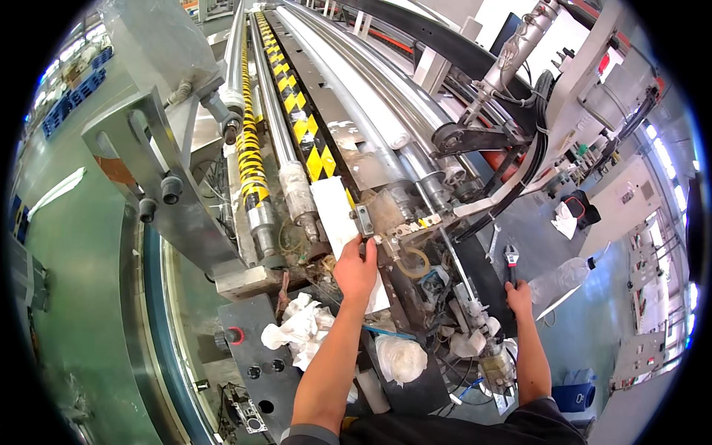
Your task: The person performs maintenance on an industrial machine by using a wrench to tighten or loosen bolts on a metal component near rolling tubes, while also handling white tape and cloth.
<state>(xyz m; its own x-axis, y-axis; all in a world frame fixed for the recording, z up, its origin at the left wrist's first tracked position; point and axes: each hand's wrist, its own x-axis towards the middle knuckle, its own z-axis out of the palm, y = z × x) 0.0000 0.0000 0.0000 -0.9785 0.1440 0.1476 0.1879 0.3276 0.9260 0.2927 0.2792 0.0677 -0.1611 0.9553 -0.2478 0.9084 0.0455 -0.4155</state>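
My left hand [356, 268] lies flat on a white sheet [337, 215] on the machine [386, 208], fingers [368, 248] spread and pressing down, not closed round anything. The sheet runs from the striped bar [297, 111] down under my palm, its lower corner showing below the wrist. Just right of my fingertips is a small metal bracket [363, 219], touching the sheet's edge.

My right hand [518, 297] grips the handle of a wrench [511, 261], fingers clenched on it. The wrench stands roughly upright, head up, at the right side of the machine's end block, beside a black panel [486, 274].

Long rollers [356, 96] run away from me toward the top. Left of the sheet, a grimy shaft [297, 189] and a spring-wrapped yellow-black rod [252, 163].

Near my left forearm, crumpled white rags [300, 330] sit on a dark box [256, 356] with buttons. Between my arms, a bunched clear bag [400, 357]. More rags [467, 343] lie below my right hand.

On the floor [601, 311] to the right: a plastic bottle [560, 278], well apart from the wrench, and a white cloth [565, 221] by a dark bag [586, 208].
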